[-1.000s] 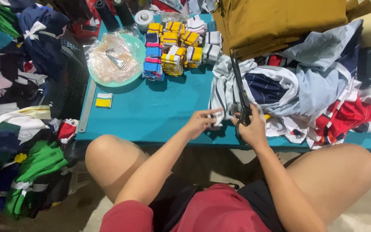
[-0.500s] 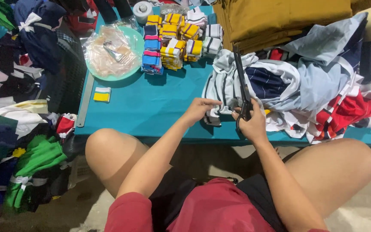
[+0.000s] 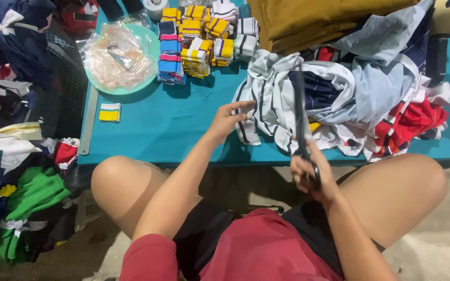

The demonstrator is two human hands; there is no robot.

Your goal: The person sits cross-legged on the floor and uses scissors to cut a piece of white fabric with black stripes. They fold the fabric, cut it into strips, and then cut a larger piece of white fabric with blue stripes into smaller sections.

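Observation:
My left hand (image 3: 228, 117) reaches over the teal table (image 3: 157, 125) and its fingertips touch the edge of a white striped cloth (image 3: 266, 99) in a heap of garments. My right hand (image 3: 311, 174) is closed around the handles of long black scissors (image 3: 300, 119), near the table's front edge above my lap. The blades point away from me over the cloth pile. Whether the left hand pinches the cloth is unclear.
Stacks of folded yellow, blue and white striped bands (image 3: 199, 36) sit at the back. A green plate (image 3: 121, 57) holds a plastic bag. A single yellow band (image 3: 110, 112) and a metal ruler (image 3: 87, 125) lie at left. Mustard fabric (image 3: 308, 21) is piled behind; clothes cover the floor (image 3: 22, 198) at left.
My right hand has drawn back toward my lap with the scissors. My left hand has moved up and left along the striped cloth's edge, apart from the right hand.

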